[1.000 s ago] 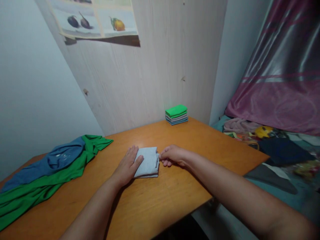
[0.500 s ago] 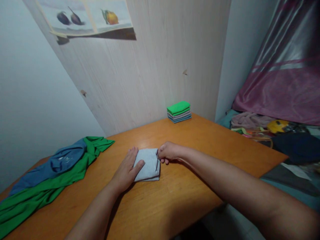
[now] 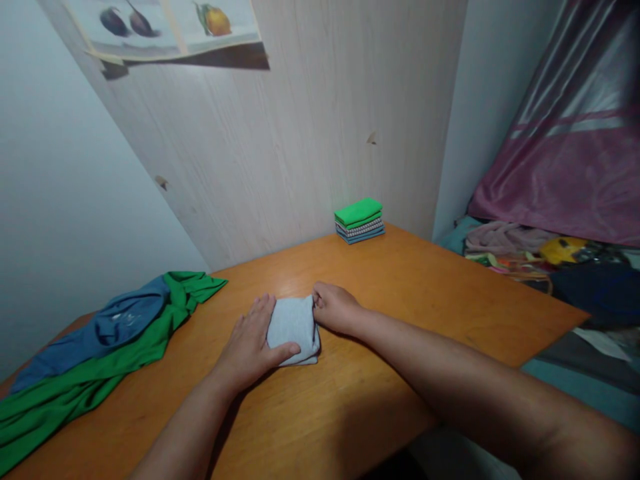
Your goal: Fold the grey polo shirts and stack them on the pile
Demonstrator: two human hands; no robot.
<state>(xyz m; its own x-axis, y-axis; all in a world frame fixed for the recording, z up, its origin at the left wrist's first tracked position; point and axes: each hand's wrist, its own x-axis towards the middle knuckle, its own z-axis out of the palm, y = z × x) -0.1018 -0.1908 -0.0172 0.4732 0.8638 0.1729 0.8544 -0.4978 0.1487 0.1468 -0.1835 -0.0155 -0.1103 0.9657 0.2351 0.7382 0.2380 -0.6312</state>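
A light grey cloth (image 3: pixel 291 325), folded into a small square, lies on the wooden table in front of me. My left hand (image 3: pixel 253 341) rests flat along its left side, fingers stretched out and the thumb lying across its lower part. At the cloth's upper right corner, my right hand (image 3: pixel 334 308) has its fingers curled in and pinches the edge, which lifts slightly there. The layers of the fold show along the right side. The right fingertips are partly hidden.
Blue and green garments (image 3: pixel 135 320) lie loosely along the table's left side. A neat stack of folded cloths (image 3: pixel 359 220), bright green on top, stands by the back wall. Beyond the right edge of the table (image 3: pixel 450 300) are a pink curtain (image 3: pixel 565 180) and piled items.
My right hand has shifted slightly up along the cloth's right edge, to its corner. My left thumb has slid lower and further right across the cloth.
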